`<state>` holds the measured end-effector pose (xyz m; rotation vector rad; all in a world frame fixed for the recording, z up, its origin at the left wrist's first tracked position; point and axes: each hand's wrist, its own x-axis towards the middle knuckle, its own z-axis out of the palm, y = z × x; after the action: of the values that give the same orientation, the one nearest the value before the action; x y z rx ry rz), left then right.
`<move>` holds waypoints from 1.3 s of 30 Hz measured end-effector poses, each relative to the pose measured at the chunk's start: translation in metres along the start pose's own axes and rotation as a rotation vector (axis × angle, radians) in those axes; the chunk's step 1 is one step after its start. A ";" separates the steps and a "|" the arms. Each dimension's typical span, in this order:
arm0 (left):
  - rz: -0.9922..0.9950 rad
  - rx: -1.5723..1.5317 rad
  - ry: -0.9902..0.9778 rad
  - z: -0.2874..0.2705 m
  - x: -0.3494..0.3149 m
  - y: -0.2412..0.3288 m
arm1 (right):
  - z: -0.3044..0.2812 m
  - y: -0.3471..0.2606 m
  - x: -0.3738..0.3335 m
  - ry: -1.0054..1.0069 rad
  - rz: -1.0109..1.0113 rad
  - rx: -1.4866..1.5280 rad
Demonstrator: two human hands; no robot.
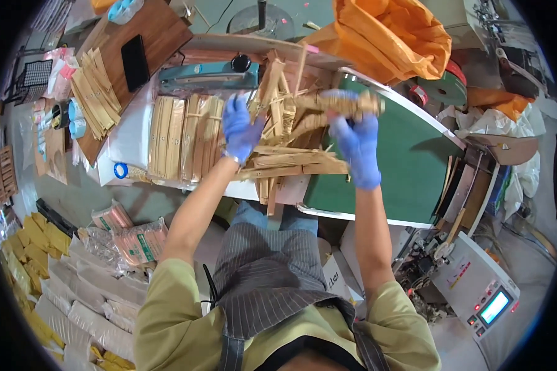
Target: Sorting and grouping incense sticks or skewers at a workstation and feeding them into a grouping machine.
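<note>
My right hand (360,148), in a blue glove, is closed around a bundle of flat, narrow tan strips (346,104), held above the green surface. The strips look like slim kraft-paper sleeves, but their contents are hidden. My left hand (241,130), also gloved in blue, has its fingers extended and slightly apart at the left edge of a loose heap of similar strips (297,162). Nothing shows in its grasp. Immediately left of it lie neat stacks of tan strips in clear film (182,133).
Behind the stacks stands a teal bench device (207,76) with a black knob. A green work surface (377,179) with a white rim extends right. An orange sack (390,43) bulges at the back. A phone (135,63) and fanned strips (96,93) occupy the brown board.
</note>
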<state>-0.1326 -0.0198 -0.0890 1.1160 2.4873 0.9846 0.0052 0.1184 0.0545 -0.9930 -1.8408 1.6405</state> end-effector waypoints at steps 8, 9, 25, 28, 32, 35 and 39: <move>-1.018 -1.486 -0.768 -0.037 -0.033 0.102 | 0.002 -0.003 -0.135 -0.567 -0.624 -0.451; -1.024 -1.474 -0.787 -0.030 -0.037 0.094 | 0.005 0.004 -0.143 -0.660 -0.564 -0.441; -0.739 -0.969 -0.948 -0.111 -0.120 0.076 | 0.044 0.075 -0.071 -0.532 0.840 1.338; -0.617 -0.795 -0.879 -0.111 -0.123 0.067 | 0.038 0.070 -0.075 -0.647 0.803 1.124; -0.375 -0.619 -0.608 -0.083 -0.134 0.032 | 0.024 0.052 -0.097 -0.771 0.696 0.430; -0.170 -0.487 -0.459 -0.081 -0.119 0.033 | 0.025 0.037 -0.115 -0.774 0.785 0.245; -0.703 -1.012 -0.646 -0.091 -0.102 0.038 | 0.020 0.029 -0.137 -0.597 0.960 0.461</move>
<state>-0.0837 -0.1206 -0.0010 0.1407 1.3364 1.1504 0.0807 0.0000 0.0383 -1.3596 -1.1601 3.0232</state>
